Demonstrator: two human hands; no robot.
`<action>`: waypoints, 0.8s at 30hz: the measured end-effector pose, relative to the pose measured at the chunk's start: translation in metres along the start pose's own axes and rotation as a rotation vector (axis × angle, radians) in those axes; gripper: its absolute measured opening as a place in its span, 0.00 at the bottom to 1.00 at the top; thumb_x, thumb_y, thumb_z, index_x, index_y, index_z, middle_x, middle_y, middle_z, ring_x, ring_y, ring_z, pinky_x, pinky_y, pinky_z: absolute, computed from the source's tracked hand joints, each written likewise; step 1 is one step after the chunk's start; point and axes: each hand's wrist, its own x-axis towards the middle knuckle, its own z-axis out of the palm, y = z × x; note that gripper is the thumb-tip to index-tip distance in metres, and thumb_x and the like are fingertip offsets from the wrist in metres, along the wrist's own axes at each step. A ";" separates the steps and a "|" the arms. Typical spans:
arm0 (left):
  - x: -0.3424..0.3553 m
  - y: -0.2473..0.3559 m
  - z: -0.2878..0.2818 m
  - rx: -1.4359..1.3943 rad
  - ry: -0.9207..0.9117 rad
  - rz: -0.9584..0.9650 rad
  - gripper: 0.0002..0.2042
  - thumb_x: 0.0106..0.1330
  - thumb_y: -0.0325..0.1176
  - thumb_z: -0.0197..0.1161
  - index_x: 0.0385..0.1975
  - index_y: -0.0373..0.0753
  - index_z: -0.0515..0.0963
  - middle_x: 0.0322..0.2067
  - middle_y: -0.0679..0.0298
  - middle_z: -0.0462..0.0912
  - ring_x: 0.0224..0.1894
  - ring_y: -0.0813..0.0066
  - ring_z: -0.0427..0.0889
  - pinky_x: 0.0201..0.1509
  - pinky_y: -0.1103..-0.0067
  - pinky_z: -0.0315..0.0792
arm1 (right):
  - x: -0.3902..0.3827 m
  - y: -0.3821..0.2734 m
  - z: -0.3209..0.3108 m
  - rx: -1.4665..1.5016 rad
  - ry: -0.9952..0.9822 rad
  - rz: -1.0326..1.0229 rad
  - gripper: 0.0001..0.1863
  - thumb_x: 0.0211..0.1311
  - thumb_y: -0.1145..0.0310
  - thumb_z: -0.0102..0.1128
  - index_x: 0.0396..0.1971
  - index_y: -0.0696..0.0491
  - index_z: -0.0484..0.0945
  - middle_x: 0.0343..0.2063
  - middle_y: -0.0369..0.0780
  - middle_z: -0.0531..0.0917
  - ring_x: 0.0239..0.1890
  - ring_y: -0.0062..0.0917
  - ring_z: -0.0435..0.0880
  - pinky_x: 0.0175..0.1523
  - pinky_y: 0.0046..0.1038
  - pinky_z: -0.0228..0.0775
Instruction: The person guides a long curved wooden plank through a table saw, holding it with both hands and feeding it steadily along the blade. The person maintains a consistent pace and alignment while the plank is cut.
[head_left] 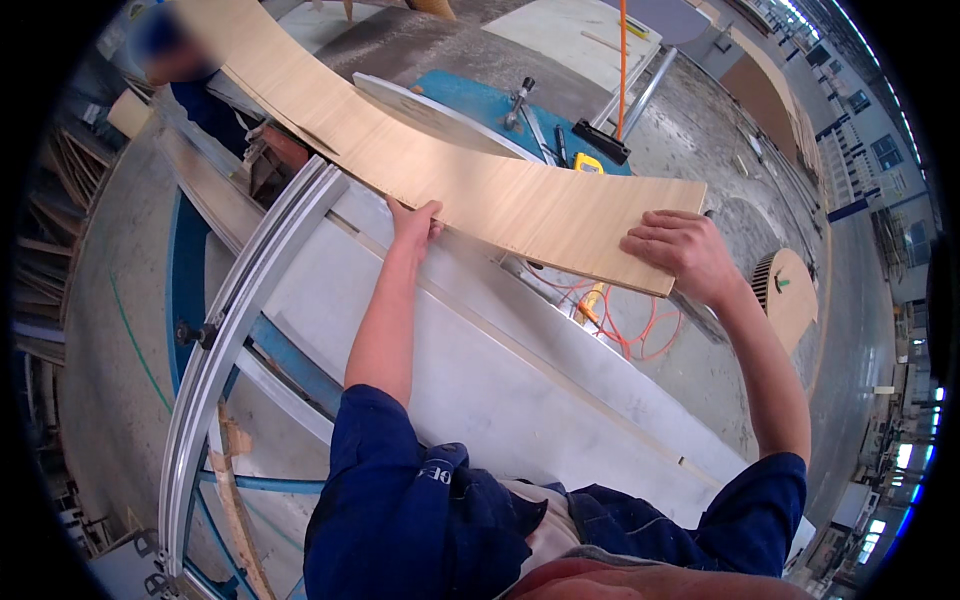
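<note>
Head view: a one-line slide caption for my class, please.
A long wood-grain board, its near edge held in the left hand, its right end in the right hand.

The left forearm [385, 325], bare, rises nearly upright in the view to the left hand [413, 225], which is partly closed, some of its fingers hidden. The right forearm [768, 365], also bare, slants up and inward from a bent elbow to the right hand [688, 252], back uppermost, fingers close together and pointing leftward, thumb hidden.
</note>
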 end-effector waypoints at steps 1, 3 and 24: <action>-0.001 -0.001 0.000 0.016 -0.004 0.022 0.57 0.57 0.25 0.70 0.76 0.48 0.28 0.27 0.62 0.77 0.18 0.78 0.73 0.16 0.82 0.65 | 0.000 0.000 0.000 0.002 -0.002 0.004 0.18 0.51 0.67 0.62 0.44 0.51 0.85 0.42 0.38 0.88 0.50 0.36 0.87 0.59 0.37 0.79; -0.003 -0.006 0.000 0.021 0.050 0.050 0.54 0.57 0.25 0.71 0.76 0.45 0.34 0.29 0.62 0.78 0.19 0.79 0.74 0.18 0.82 0.67 | -0.001 0.000 0.003 -0.006 0.006 0.002 0.17 0.51 0.67 0.62 0.44 0.51 0.85 0.42 0.38 0.88 0.50 0.36 0.87 0.59 0.38 0.79; -0.108 -0.007 0.048 -0.229 -0.185 -0.091 0.45 0.66 0.26 0.57 0.74 0.58 0.33 0.44 0.51 0.76 0.34 0.64 0.83 0.36 0.70 0.83 | 0.002 0.001 0.006 -0.019 0.040 -0.029 0.17 0.48 0.69 0.65 0.41 0.53 0.85 0.41 0.38 0.88 0.48 0.35 0.87 0.59 0.37 0.79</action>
